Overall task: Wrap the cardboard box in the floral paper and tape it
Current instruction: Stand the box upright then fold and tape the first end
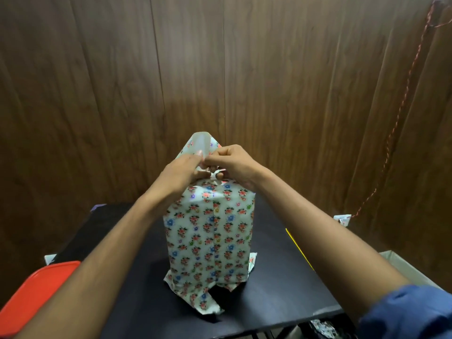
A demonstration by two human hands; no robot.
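A tall box stands upright on the black table (274,285), fully covered by the floral paper (209,236), so no cardboard shows. Loose paper flaps spread out at its base. At the top, a pointed paper flap (189,145) rises behind my hands. A translucent strip of tape (201,143) curls up in front of that flap. My left hand (182,171) pinches the lower end of the tape. My right hand (234,165) pinches the folded paper at the top edge of the box, right beside the left fingers.
A red plastic lid (36,294) lies at the table's near left corner. A yellow stick (299,248) lies along the right edge. A white cardboard box (403,263) sits lower right. A red cord (401,111) hangs down the wood-panelled wall.
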